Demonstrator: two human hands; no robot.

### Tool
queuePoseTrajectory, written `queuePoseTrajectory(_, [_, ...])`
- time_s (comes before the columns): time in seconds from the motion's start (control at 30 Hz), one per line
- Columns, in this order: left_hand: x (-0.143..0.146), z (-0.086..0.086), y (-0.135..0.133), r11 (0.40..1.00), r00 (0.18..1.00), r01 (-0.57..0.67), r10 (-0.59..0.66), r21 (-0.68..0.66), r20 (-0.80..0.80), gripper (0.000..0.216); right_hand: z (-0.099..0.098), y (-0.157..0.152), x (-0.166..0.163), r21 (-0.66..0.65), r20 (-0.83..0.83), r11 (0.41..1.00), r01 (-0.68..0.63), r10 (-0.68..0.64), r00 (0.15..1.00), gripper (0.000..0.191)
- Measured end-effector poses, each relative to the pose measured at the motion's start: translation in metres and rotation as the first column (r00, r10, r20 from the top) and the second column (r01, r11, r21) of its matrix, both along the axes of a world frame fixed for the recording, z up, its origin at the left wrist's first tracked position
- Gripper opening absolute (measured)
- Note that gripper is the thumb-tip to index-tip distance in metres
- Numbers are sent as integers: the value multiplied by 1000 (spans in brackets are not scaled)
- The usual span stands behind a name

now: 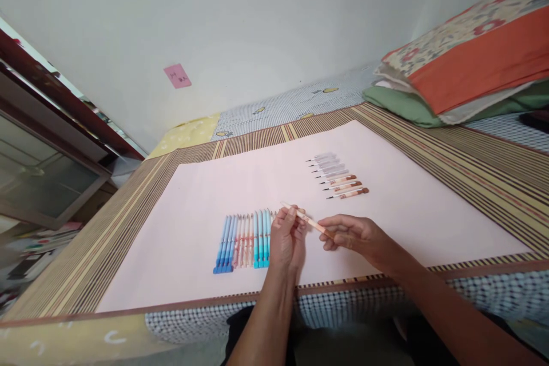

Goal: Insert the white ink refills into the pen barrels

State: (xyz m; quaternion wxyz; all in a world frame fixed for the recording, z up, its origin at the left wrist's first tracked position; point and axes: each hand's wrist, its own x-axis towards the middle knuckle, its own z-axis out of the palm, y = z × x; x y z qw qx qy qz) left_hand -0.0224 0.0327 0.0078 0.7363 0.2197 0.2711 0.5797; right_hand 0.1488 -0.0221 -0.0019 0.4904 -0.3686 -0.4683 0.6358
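Note:
Both hands hold one pale pink pen just above a pink sheet. My left hand pinches its front part, and my right hand grips its brown rear end. Left of my left hand lies a neat row of blue and pink pen barrels, side by side. Farther back, to the right, several pens with bare tips lie in a second row, clear ones behind and brown-ended ones in front.
The pink sheet lies on a striped woven mat over a bed. Folded bedding and a green pillow are stacked at the back right. A white wall with a pink note runs behind. Dark furniture stands at the left.

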Motion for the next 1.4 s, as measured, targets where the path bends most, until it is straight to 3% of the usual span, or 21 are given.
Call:
queuePoseTrajectory(0.2, [0, -2, -1, 999, 999, 27, -25, 37, -42, 29, 1, 1, 0, 24, 25, 999, 21, -22, 999, 39])
queuePoseTrajectory(0.53, [-6, 3, -3, 983, 986, 50, -19, 179, -169, 28, -1, -3, -2, -49, 113, 998, 36, -30, 993, 42])
queuePoseTrajectory(0.83, [-6, 3, -2, 994, 992, -4, 18, 111, -128, 32, -4, 0, 3, -62, 179, 998, -11, 22, 984, 54])
queuePoseTrajectory(1.03, [-4, 2, 0, 998, 994, -53, 57, 42, -93, 34, -2, -3, 0, 27, 256, 998, 55, -60, 965, 45])
queuePoseTrajectory(1.23, [-4, -2, 2, 998, 992, -59, 62, 32, -107, 35, 1, -5, -1, 45, 298, 998, 36, -48, 953, 44])
queuePoseTrajectory(1.4, [-4, 0, 1, 998, 992, -7, 14, 55, -129, 33, 0, -6, -5, 92, 316, 993, 68, -93, 944, 36])
